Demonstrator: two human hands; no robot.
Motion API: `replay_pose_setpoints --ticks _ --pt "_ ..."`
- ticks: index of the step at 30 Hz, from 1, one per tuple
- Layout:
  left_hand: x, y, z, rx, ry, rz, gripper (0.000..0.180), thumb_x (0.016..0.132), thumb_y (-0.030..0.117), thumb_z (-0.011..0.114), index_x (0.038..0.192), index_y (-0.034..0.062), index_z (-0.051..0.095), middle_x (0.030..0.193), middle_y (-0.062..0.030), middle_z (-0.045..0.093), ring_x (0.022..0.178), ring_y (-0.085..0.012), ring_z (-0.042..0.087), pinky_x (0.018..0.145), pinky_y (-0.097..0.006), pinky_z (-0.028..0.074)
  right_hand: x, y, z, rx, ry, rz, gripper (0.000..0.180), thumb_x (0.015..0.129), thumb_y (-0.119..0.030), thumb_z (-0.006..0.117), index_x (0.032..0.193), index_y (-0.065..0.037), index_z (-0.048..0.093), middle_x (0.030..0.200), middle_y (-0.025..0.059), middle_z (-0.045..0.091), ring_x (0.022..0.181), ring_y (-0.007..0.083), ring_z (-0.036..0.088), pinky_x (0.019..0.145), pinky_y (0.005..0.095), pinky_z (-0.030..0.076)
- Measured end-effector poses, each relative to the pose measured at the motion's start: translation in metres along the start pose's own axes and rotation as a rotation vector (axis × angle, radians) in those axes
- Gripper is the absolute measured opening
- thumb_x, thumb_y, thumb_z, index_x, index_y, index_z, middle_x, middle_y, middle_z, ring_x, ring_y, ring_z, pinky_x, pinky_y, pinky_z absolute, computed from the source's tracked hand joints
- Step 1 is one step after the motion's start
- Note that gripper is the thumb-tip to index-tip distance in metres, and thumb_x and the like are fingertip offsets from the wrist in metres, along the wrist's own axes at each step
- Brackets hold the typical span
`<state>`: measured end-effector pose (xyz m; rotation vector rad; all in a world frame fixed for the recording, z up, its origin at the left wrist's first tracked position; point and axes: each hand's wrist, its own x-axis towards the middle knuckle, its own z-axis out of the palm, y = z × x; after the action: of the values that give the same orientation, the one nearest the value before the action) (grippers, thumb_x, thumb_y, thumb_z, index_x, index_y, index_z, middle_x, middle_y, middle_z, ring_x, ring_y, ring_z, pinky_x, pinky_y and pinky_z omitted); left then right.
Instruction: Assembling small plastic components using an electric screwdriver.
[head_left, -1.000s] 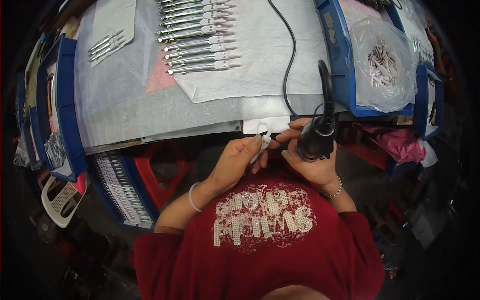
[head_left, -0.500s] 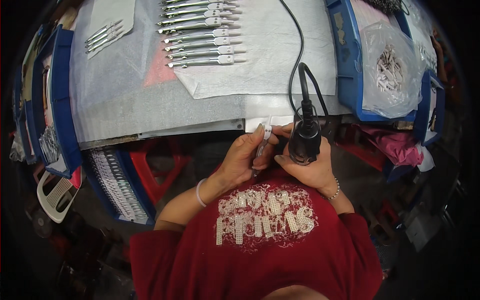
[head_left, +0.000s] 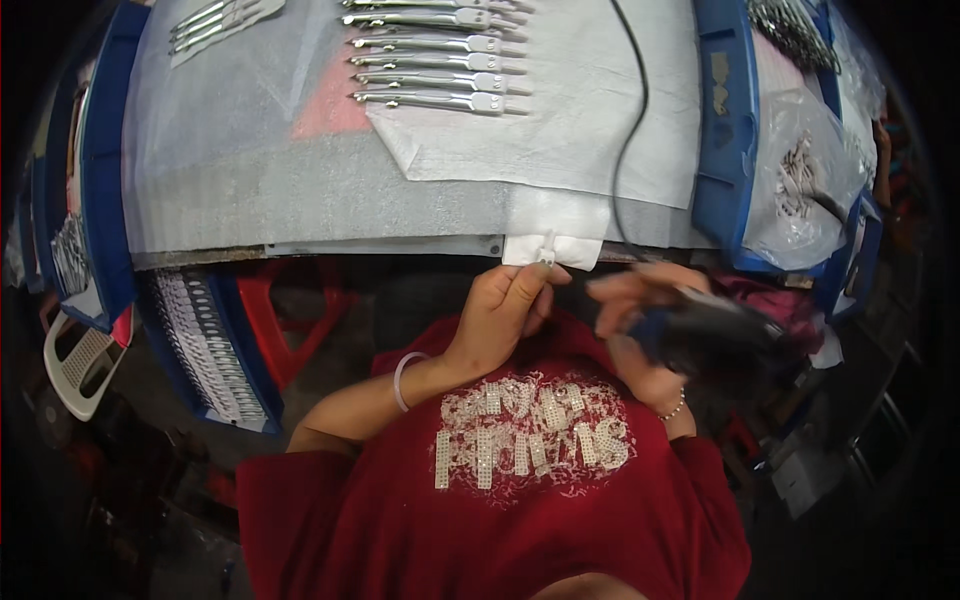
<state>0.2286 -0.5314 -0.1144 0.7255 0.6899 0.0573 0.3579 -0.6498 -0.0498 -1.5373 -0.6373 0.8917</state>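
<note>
At the table's front edge my left hand (head_left: 503, 312) pinches a silver drawing compass with a white head (head_left: 547, 257); the fingers hide most of its legs. A white cloth or paper pad (head_left: 580, 252) hangs over the edge behind it. To the right, my right hand (head_left: 640, 300) is smeared by motion, with a black corded electric screwdriver (head_left: 715, 335) in its grip. The screwdriver is tilted sideways, apart from the compass. Several similar compasses (head_left: 440, 80) lie in a row on white sheeting farther back.
At the right, a blue bin (head_left: 728, 130) holds a clear bag of small white parts (head_left: 797, 180). Blue bins (head_left: 107, 170) with metal parts line the left. Below the table edge are a blue tray of compasses (head_left: 205, 345) and a red stool (head_left: 290, 325). A black cord (head_left: 640, 110) crosses the table.
My right hand has swung right with the electric screwdriver, away from the compass, and the tool has tipped from upright. My left hand keeps hold of the compass. The view has shifted slightly.
</note>
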Motion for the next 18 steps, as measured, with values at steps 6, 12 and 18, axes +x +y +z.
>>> replay_pose_setpoints --ticks 6,12,18 --pt "-0.001 0.005 0.0 -0.038 0.011 -0.128 0.024 0.098 0.019 0.05 0.106 0.0002 0.063 0.067 0.0032 0.05 0.053 -0.0023 0.041 0.047 -0.017 0.032 0.026 -0.034 0.002 0.048 -0.119 -0.677 0.062 0.083 -0.033 0.071 0.126 -0.01 0.034 0.082 0.0064 0.059 0.056 0.0146 0.057 0.051 0.0275 0.05" --pt "-0.002 0.009 -0.003 -0.15 -0.036 -0.166 0.024 0.098 0.019 0.051 0.108 0.0004 0.063 0.067 0.0038 0.05 0.054 -0.0015 0.04 0.047 -0.016 0.032 0.043 -0.039 0.023 0.01 -0.225 -0.817 0.062 0.081 -0.034 0.073 0.124 -0.011 0.035 0.08 0.0047 0.062 0.059 0.0143 0.062 0.052 0.0257 0.053" --pt "-0.002 0.012 0.001 -0.161 0.001 -0.2 0.023 0.096 0.016 0.052 0.107 0.0005 0.064 0.064 0.0052 0.048 0.051 -0.0023 0.038 0.046 -0.017 0.028 0.048 -0.037 0.036 0.144 -0.218 -0.766 0.05 0.073 -0.014 0.079 0.106 -0.009 0.042 0.079 0.0144 0.064 0.059 0.0239 0.064 0.053 0.0328 0.054"
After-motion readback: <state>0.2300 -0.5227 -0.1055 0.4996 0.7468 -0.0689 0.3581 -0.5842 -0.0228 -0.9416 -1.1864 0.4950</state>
